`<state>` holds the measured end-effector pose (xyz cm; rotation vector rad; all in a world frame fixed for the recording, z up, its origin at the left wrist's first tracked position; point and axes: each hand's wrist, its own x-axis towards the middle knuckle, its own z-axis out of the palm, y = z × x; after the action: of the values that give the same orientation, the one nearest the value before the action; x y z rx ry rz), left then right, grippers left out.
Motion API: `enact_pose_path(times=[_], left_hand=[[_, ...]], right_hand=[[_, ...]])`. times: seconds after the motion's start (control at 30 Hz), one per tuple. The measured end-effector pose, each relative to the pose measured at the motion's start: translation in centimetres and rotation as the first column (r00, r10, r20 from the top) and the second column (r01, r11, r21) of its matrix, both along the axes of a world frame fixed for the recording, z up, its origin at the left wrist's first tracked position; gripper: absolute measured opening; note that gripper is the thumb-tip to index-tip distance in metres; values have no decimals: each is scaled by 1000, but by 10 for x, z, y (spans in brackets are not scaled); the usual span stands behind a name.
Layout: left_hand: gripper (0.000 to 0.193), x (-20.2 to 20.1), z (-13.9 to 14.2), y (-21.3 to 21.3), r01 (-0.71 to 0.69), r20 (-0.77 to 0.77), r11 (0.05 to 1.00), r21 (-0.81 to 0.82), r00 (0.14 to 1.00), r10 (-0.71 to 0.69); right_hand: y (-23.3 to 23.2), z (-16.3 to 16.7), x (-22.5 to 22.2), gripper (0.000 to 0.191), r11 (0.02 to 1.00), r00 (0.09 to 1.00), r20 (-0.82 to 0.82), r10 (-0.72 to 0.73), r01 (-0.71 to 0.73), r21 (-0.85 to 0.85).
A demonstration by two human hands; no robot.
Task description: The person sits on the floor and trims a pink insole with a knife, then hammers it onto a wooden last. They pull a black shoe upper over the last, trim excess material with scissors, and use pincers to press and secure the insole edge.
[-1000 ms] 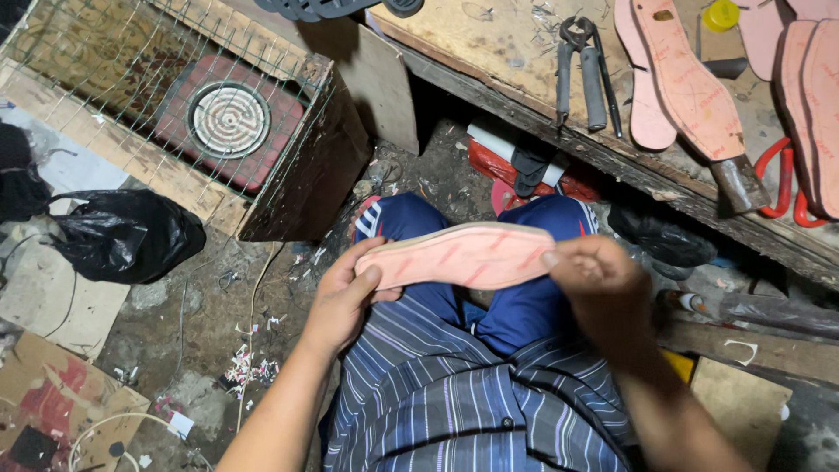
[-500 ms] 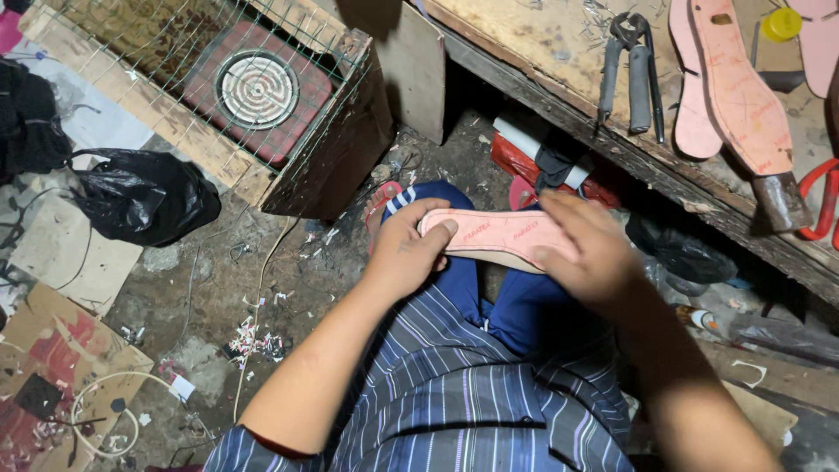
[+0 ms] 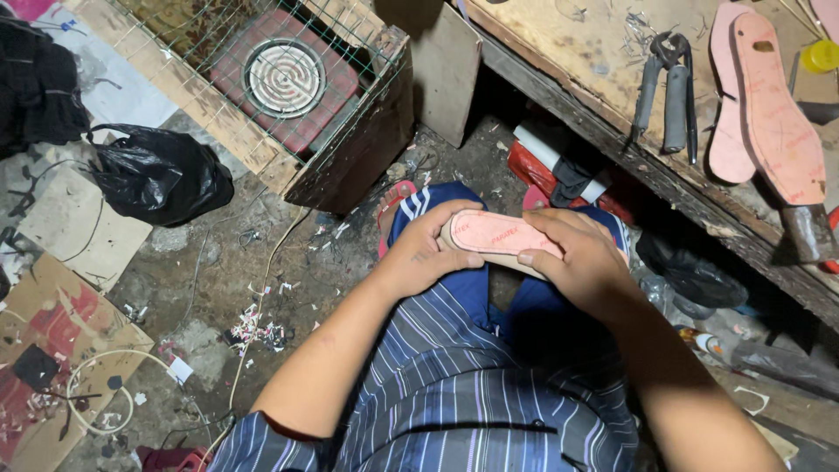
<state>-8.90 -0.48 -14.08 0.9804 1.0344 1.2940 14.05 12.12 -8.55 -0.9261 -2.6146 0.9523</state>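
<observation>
Left hand (image 3: pixel 430 253) and right hand (image 3: pixel 577 255) both close on a pink shoe insole board (image 3: pixel 498 236), held flat over the person's lap, just above the blue trousers (image 3: pixel 489 293). The left hand wraps the rounded end of the insole board, thumb on the upper face and fingers curled beneath; the right hand covers the opposite end, fingers pressed across the top, so that only the middle stretch of the pink face shows between them. Neither hand is spread; each holds the board in a close grip.

Handling, as judged from its look: the insole board is thin, flat and light, probably a pressed fibre sheet, stiff enough to keep its outline yet likely to flex or crease if bent hard across the waist. Its surface appears matt rather than slippery. A hold at both ends, as shown, supports it evenly; a pinch along the long edges would serve as well.

Relative to the insole board: two further pink insole boards (image 3: pixel 760 114) lie on the wooden tabletop (image 3: pixel 559 52) beyond it and to its right, with lasting pincers (image 3: pixel 666 92) between. A mesh-fronted wooden box (image 3: pixel 262 131) containing a round coil heater (image 3: pixel 282 77) stands beyond it to the left, and a black plastic bag (image 3: pixel 162 179) lies on the floor further left.
</observation>
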Motion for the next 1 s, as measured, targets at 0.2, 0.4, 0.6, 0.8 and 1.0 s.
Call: enact_pose_path(times=[0.2,0.4,0.6,0.8,1.0], left_hand=[[68,-3,-2,-1,15,-23,999,30,1000,-14],[67,-7,10,0,34,-85,999,-24,996,-36],[62,-5,10,-6,36,-19,998,-45,999,-37],[62,-5,12,-11,22,-38,998,-67,999,-24],[64,-5,22,-9,0,-75,996,-86,997,-6]], right_hand=[[-7,6,-2,50,995,1000,4,20,-21,96],[-13,9,-2,50,993,1000,7,17,-17,120],[5,18,-3,50,990,990,-40,132,-134,-50],[79,34,1,19,826,975,-76,-210,219,520],[137,44,1,48,826,907,58,-416,351,442]])
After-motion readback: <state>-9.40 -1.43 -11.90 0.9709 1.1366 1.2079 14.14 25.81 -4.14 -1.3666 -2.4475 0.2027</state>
